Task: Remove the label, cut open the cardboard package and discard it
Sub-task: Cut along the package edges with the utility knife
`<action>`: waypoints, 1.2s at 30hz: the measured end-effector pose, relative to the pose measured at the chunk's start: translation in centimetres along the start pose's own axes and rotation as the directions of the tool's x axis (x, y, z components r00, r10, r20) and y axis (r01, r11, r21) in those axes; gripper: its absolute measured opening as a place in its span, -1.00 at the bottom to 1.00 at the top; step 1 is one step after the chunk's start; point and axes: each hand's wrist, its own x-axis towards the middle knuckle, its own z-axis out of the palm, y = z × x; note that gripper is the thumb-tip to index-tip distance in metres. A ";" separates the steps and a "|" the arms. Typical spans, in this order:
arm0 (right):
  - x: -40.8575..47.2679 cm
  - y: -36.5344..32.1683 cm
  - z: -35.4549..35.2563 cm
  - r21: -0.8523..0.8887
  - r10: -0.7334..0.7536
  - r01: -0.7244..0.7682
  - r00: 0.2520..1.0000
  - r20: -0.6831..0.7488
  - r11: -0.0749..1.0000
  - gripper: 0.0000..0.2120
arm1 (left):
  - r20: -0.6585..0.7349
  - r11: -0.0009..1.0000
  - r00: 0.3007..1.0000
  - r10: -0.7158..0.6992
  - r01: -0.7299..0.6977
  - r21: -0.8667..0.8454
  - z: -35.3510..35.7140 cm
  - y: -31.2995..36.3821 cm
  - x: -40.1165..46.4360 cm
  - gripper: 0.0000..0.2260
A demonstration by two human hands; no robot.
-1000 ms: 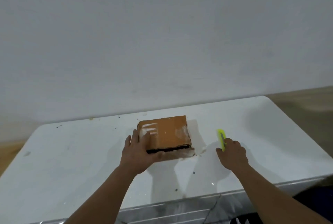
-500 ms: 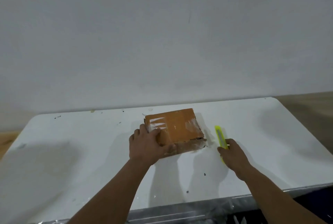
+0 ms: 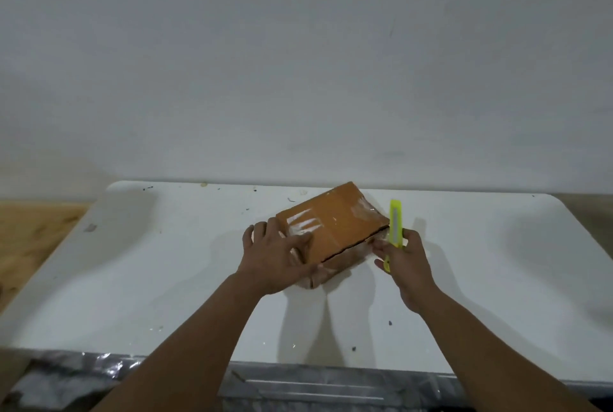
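Observation:
A flat brown cardboard package (image 3: pixel 335 222) lies on the white table (image 3: pixel 166 279), turned at an angle, with shiny tape patches on top and a dark slit along its near edge. My left hand (image 3: pixel 278 255) presses on its near left corner, fingers spread over the top and side. My right hand (image 3: pixel 406 262) grips a neon yellow box cutter (image 3: pixel 395 222), held upright against the package's right corner. No label shows on the visible faces.
A plain wall rises right behind the table. Small dark specks and scraps dot the tabletop. Wooden floor (image 3: pixel 30 232) shows at the far left. A plastic-covered grey surface (image 3: pixel 298 388) runs below the table's front edge.
My left hand has turned the package counter-clockwise. My right hand lifted the yellow cutter off the table and brought it against the package's right corner.

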 end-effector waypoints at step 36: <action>-8.6 5.9 -1.8 -0.630 -0.135 0.340 0.927 0.350 0.698 -0.69 | 0.484 0.599 0.725 0.490 -0.683 0.418 -3.4 1.3 5.8 -0.39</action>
